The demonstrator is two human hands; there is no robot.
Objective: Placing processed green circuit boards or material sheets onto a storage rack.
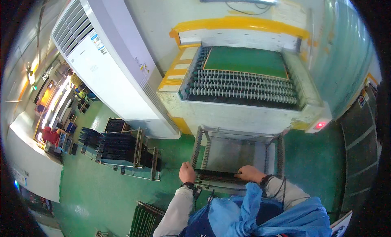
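My left hand (pixel 187 172) and my right hand (pixel 249 174) are closed on the two ends of a dark, thin panel (pixel 218 173), seen nearly edge-on. It lies level across the near part of a metal rack (pixel 199 145) with toothed side rails, standing in front of me. Whether the panel touches the rack's slots I cannot tell. Beyond the rack, a flat green board (pixel 246 62) with a thin orange edge rests on the rollers (pixel 242 91) of a white roller conveyor machine (pixel 228 114).
A tall white air conditioner (pixel 110 70) stands left of the conveyor. Racks filled with dark panels (pixel 120 147) stand on the green floor (pixel 85 192), and another slotted rack (pixel 144 220) is near my left forearm. A red light (pixel 320 125) glows on the machine's right corner. People work far left.
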